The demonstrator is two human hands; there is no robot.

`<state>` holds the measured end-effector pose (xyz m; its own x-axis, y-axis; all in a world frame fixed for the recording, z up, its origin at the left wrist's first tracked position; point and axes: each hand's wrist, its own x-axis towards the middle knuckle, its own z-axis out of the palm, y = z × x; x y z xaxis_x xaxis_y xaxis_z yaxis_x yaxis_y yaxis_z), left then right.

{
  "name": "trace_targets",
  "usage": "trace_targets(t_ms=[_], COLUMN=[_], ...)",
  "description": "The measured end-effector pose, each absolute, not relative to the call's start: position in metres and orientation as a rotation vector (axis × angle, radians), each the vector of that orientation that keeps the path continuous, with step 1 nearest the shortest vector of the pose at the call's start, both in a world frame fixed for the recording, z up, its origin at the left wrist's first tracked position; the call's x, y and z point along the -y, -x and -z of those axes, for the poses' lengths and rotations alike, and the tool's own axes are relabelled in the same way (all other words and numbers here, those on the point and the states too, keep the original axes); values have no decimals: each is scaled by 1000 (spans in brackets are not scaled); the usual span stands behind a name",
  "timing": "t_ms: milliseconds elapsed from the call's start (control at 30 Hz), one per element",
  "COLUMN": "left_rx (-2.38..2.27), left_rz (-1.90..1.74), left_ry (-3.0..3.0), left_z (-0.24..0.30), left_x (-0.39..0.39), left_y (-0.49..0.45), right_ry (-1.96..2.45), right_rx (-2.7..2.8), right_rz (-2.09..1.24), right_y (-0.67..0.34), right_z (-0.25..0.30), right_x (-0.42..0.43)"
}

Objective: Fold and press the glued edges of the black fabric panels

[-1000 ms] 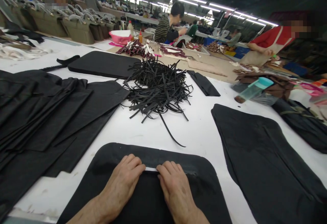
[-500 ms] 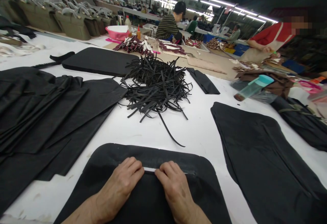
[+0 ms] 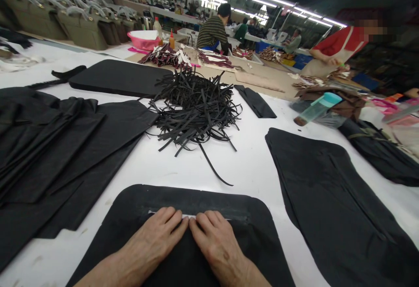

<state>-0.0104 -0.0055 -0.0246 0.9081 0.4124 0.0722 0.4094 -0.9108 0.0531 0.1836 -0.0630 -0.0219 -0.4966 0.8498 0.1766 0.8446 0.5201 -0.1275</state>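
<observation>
A black panel (image 3: 131, 210) with rounded corners, leather-like, lies before me on the white tabletop. Across its upper part runs a narrow slit where a white strip (image 3: 188, 216) shows. My left hand (image 3: 163, 234) is closed on the panel's material at the slit, fingers bent over the edge and thumb pointing inward. Beside it, my right hand (image 3: 212, 236) grips the same edge in the same way. The two thumbs nearly meet at the middle. What lies under the fingertips is hidden.
Beyond the panel is a heap of black strips (image 3: 199, 112). Black pieces (image 3: 59, 147) lie at left, more black panels (image 3: 314, 164) at right. A teal-lidded bottle (image 3: 316, 110) rests near the right edge. A co-worker in red (image 3: 340, 44) stands at the far right.
My hands have come closer together along the slit, and the white gap between them has shrunk. White now shows to the left of my left hand. The view has shifted slightly.
</observation>
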Motion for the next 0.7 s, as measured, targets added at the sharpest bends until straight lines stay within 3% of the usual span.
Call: trace_targets(t_ms=[467,700], left_rx=[-499,-770], left_rz=[-433,-607], left_ry=[-3163,-3040], left_z=[14,71], left_x=[-6,-3], left_y=[54,90], right_ry=[1468,1537], right_rx=[2638,2554], right_rz=[65,227], right_y=[-242,-263], right_z=[8,7], right_x=[90,107])
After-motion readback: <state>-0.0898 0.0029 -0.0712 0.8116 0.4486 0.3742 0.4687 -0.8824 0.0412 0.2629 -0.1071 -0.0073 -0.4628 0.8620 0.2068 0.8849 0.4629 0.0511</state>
